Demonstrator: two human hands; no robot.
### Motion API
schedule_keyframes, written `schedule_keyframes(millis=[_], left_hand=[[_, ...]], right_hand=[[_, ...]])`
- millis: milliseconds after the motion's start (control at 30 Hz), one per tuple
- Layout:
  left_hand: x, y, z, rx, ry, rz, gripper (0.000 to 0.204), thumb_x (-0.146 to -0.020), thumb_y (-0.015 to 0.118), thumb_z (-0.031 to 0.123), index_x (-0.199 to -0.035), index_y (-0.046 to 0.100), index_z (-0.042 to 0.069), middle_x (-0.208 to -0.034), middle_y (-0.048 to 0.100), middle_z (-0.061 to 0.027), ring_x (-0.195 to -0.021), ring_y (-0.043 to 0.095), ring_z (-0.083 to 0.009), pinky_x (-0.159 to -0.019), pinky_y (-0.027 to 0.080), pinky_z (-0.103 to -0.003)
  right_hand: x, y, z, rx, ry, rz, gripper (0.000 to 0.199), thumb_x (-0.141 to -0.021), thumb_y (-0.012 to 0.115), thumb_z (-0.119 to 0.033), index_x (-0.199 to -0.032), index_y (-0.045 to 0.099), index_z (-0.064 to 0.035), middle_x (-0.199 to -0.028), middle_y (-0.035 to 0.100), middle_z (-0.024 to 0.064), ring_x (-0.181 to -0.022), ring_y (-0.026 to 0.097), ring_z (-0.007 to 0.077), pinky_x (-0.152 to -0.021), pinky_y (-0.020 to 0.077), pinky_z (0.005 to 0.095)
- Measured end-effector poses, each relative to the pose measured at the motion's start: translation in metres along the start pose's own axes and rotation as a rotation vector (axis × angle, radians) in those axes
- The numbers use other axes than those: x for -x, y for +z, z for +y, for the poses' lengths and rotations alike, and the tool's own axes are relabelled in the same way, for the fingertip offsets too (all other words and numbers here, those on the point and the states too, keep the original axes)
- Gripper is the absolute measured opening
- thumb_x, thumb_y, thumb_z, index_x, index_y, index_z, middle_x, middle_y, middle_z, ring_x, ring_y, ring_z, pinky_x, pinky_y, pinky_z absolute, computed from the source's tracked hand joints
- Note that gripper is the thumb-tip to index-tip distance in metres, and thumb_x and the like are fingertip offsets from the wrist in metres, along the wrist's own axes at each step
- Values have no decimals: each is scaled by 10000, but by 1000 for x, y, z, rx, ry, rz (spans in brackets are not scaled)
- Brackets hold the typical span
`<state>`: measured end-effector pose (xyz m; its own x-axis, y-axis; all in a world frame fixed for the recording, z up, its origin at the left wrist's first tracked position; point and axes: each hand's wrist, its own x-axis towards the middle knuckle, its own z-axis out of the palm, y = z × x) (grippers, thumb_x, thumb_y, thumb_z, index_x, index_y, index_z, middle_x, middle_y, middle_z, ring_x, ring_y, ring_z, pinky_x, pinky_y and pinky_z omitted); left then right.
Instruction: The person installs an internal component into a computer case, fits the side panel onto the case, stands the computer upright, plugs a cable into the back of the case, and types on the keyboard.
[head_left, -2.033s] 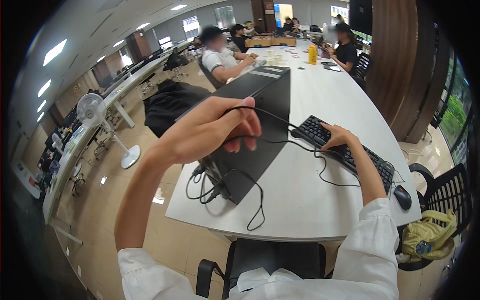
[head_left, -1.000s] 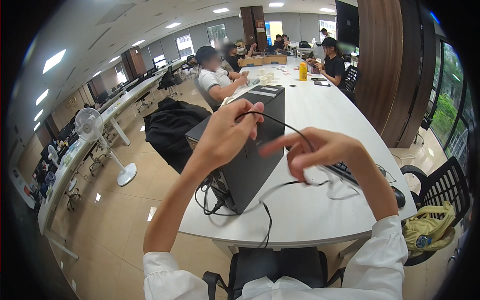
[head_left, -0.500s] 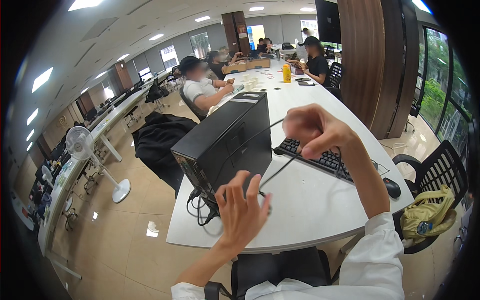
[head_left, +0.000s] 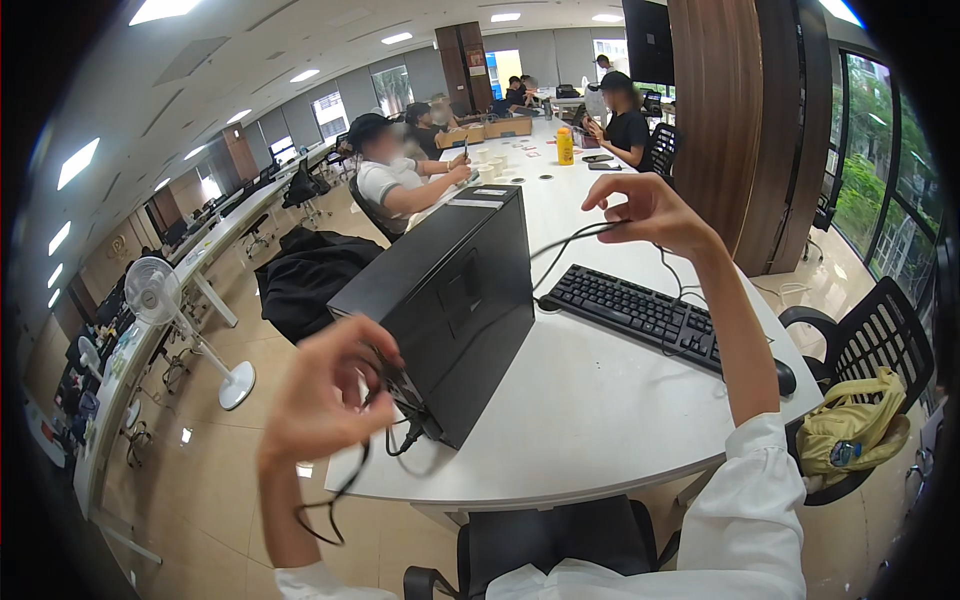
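A black computer tower (head_left: 455, 310) stands on the white table (head_left: 540, 430), its port side facing the near left. My left hand (head_left: 325, 385), slightly blurred, is curled by that port side and closed on a thin black cable (head_left: 338, 505), which hangs in a loop below it. To the right of the tower, my right hand (head_left: 655, 215) is raised above the black keyboard (head_left: 640, 315), pinching dark cable strands that run toward the tower and down to the keyboard. Plugged cables (head_left: 408, 437) show low on the tower's port side.
A black mouse (head_left: 785, 378) lies by my right forearm. Farther up the table are a yellow bottle (head_left: 565, 147), cups (head_left: 487, 165) and seated people. A black chair (head_left: 555, 540) is in front of me; another holds a yellow bag (head_left: 855, 425). A white fan (head_left: 155, 290) stands left.
My left hand has moved left, from in front of the tower to its port side, and now holds a cable. My right hand has risen slightly, away from the tower, still with cable.
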<state>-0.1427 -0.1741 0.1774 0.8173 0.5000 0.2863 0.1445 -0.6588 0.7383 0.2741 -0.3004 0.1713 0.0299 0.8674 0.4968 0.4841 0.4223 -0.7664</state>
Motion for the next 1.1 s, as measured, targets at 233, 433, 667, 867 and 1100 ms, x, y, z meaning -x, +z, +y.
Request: schedule_keyframes(millis=[233,433,667,867,1100], left_hand=[[-40,-25,-2,-62,100,-207,317,-753,702,5,-1066,660,28,-733,624,27,-662,589,-31,-624,485,-199],[-5,63,6,-556,287,116,286,-786,693,67,-1056,616,17,-691,622,-107,-688,639,-266,-624,521,-385],[-17,103,-23,-686,504,257,445,-760,692,22,-1160,510,-44,-1330,448,-287,-1100,555,-430,-915,496,-475],[-13,105,-26,-607,431,261,473,-782,669,-28,-1236,537,-25,-1348,440,-254,-1096,579,-398,-907,503,-477],[-11,85,-15,-309,293,-40,743,-797,612,-98,-1502,377,-93,-1629,94,-395,-1091,663,-478,-838,567,-444]], right_hand=[[-24,-1,35,-208,-110,116,234,-805,820,59,-1010,744,-28,-1038,632,49,-966,579,85,-823,509,211],[-30,-6,33,-543,-376,102,205,-820,767,90,-990,721,-16,-1017,616,64,-933,627,109,-926,543,260],[-23,2,12,-814,-535,-162,301,-799,651,178,-1003,673,-42,-939,542,56,-935,621,116,-1182,446,424],[-18,-2,3,-863,-535,-198,383,-781,691,128,-1095,620,-78,-914,499,36,-820,589,92,-1202,409,470],[-25,3,4,-885,-583,-279,440,-779,687,141,-1148,622,-90,-912,494,28,-779,548,96,-1176,428,524]])
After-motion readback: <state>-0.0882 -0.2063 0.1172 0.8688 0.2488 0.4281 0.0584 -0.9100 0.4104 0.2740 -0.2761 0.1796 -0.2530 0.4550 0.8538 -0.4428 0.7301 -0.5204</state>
